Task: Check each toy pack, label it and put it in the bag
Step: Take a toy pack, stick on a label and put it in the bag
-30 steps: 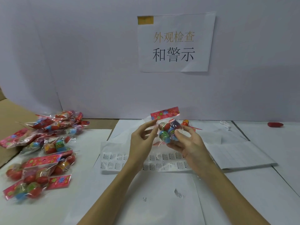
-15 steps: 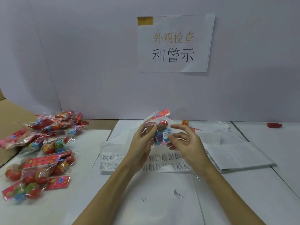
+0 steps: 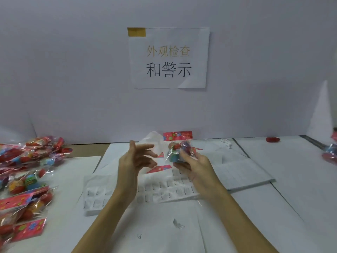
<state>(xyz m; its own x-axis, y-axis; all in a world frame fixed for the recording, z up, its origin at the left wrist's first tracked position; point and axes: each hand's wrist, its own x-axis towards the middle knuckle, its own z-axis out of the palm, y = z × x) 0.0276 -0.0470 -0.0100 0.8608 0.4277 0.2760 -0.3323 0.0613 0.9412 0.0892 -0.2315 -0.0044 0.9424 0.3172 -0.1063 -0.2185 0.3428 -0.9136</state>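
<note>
Toy pack in right hand, label sheet beneath, pack pile left

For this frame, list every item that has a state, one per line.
toy pack: upright, lifted off the table, held
right hand: grips the toy pack low down
left hand: open, fingers spread, touching nothing
label sheet: flat on the table
pile of toy packs: lying loose at left
sign: taped to the wall

A white paper sign taped to the wall at 12 o'clock reads "外观检查" in faded yellow and "和警示" in black. Print on the label sheet is too small to read.
</note>
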